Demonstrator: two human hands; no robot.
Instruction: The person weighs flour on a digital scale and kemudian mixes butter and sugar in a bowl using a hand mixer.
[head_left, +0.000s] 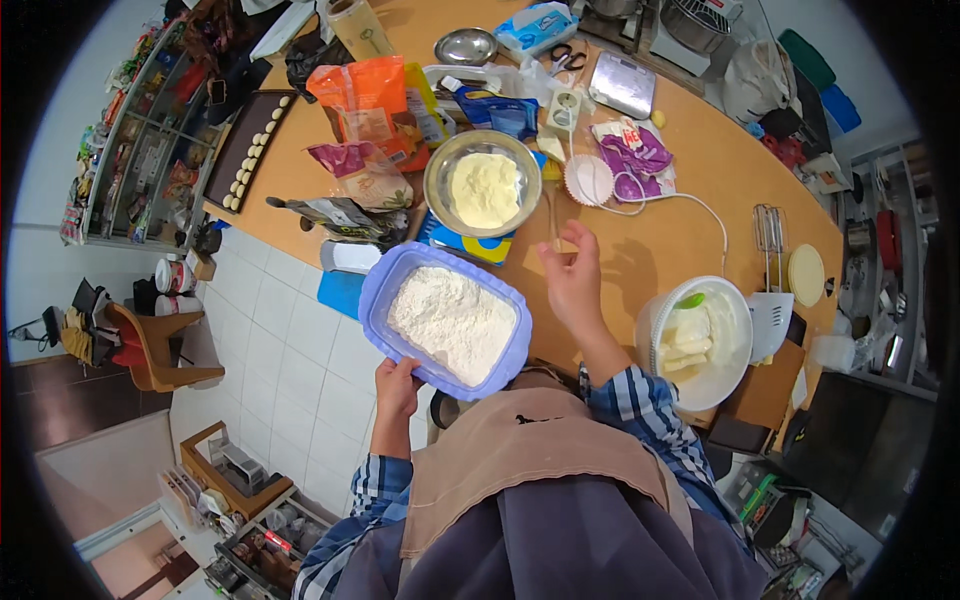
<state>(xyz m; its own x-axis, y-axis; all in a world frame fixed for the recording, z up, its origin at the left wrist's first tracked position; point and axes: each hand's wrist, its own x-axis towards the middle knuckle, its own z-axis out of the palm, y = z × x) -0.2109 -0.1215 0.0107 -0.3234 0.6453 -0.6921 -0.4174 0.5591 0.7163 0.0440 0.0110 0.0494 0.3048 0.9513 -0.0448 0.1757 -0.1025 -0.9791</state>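
The lilac basin (373, 310) of white powder (455, 325) juts past the near edge of the tabletop (640, 250); whether it rests there, I cannot tell. The left hand (396, 394) is closed on its near rim; the right hand (575, 280) hangs half open over the tabletop, seemingly empty. Held one-handed, the basin would best be kept level, lest powder spill. Counted: one basin, one steel bowl (436, 190) beyond it, one white tub (738, 340) near the right edge, one scale (622, 85) toward the far edge.
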